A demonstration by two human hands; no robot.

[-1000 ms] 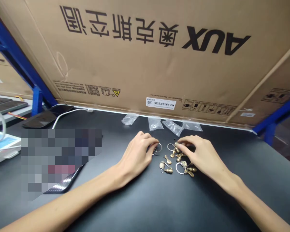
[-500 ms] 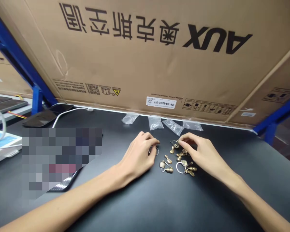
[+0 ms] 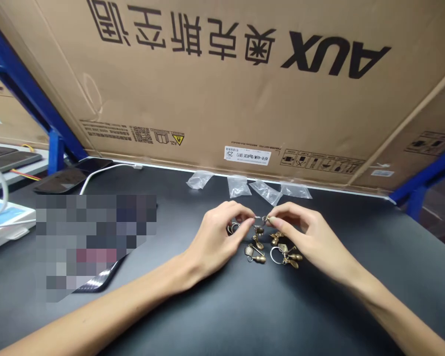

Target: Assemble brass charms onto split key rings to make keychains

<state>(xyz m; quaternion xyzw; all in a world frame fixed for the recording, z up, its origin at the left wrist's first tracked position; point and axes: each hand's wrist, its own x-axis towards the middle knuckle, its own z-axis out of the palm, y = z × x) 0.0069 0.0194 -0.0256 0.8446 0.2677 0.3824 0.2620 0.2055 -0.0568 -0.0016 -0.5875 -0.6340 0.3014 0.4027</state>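
Thumb and fingers of my left hand [image 3: 226, 232] pinch a silver key ring [image 3: 258, 217]. My right hand [image 3: 300, 230] grips the other side, at a small metal loop, and the fingertips of both hands nearly meet. Brass-coloured charms [image 3: 258, 231] hang below the ring, close over a charm on the table. More silver rings [image 3: 233, 228] show behind my left fingers, partly hidden. In front lie a gourd-shaped brass charm [image 3: 258, 259] with a small ring, and a key ring [image 3: 276, 255] with several brass charms. Another brass charm cluster [image 3: 276, 238] lies beside my right thumb.
Several clear plastic bags [image 3: 239, 186] lie along the back of the black table [image 3: 222, 316]. A large cardboard box [image 3: 193, 99] stands behind them, between blue metal posts [image 3: 55, 151]. A dark phone [image 3: 65, 179], a white cable [image 3: 102, 171] and a blurred-out area are at left.
My left hand has moved right and up from the rings on the table to the ring held in front. My right hand has shifted slightly left with the ring and charms.
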